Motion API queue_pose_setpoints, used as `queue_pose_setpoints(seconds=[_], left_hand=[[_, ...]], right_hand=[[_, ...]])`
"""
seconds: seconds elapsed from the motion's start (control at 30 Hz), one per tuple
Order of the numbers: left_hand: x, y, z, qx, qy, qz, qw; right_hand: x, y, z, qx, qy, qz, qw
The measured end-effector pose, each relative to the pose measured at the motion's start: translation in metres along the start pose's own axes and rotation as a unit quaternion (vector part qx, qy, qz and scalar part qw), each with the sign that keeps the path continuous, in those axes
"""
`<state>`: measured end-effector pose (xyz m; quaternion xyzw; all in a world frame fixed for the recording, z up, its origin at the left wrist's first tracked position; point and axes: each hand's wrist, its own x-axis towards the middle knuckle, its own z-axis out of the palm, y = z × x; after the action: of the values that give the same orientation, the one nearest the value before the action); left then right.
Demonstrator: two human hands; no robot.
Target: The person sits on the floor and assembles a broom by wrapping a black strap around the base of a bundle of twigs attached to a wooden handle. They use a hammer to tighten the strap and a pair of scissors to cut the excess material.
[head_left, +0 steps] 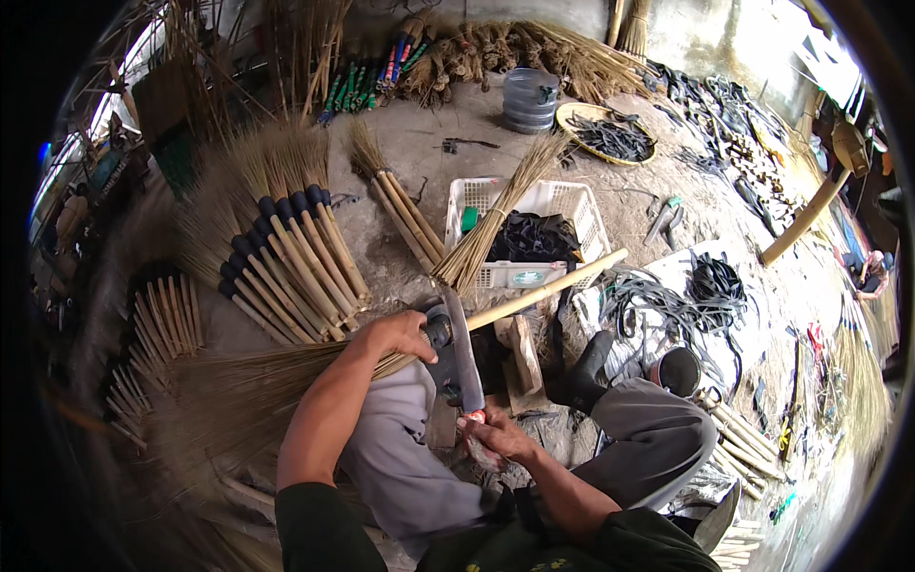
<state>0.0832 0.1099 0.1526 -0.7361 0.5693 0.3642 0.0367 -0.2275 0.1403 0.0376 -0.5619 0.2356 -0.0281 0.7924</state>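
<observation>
My left hand [400, 336] is closed round the bound neck of a stick broom [548, 292]. The broom's pale wooden handle points up to the right, and its brown bristles fan out to the left across my left thigh. In my right hand [498, 440] is a machete [466, 367], gripped by its reddish handle. Its long blade points away from me and lies across the broom close to the dark binding at the neck. Whether the edge touches the binding cannot be made out. Beneath the broom handle stands a wooden block [521, 357] between my legs.
Finished brooms [305, 257] with dark bindings lie in rows at left. Ahead, a white plastic basket [591, 214] holds black strips and a bristle bundle [500, 214]. Beyond are a woven tray [572, 116] and a clear tub [530, 100]. Black strips [658, 296] and a dark pot [677, 370] sit at right.
</observation>
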Motion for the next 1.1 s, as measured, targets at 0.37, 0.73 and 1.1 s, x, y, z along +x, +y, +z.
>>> queue_pose_setpoints(seconds=[0.37,0.73,1.1], left_hand=[[0.003,0.023,0.008,0.047,-0.023,0.039,0.998],[-0.010,0.048,0.005,0.144,0.086,-0.030,0.985],[-0.005,0.052,0.013,0.264,0.122,-0.030,0.956]], right_hand=[[0.010,0.005,-0.018,-0.360,0.240,-0.198,0.879],[0.000,-0.009,-0.006,-0.132,0.242,-0.035,0.961],[0.023,-0.001,-0.014,0.069,0.248,-0.194,0.947]])
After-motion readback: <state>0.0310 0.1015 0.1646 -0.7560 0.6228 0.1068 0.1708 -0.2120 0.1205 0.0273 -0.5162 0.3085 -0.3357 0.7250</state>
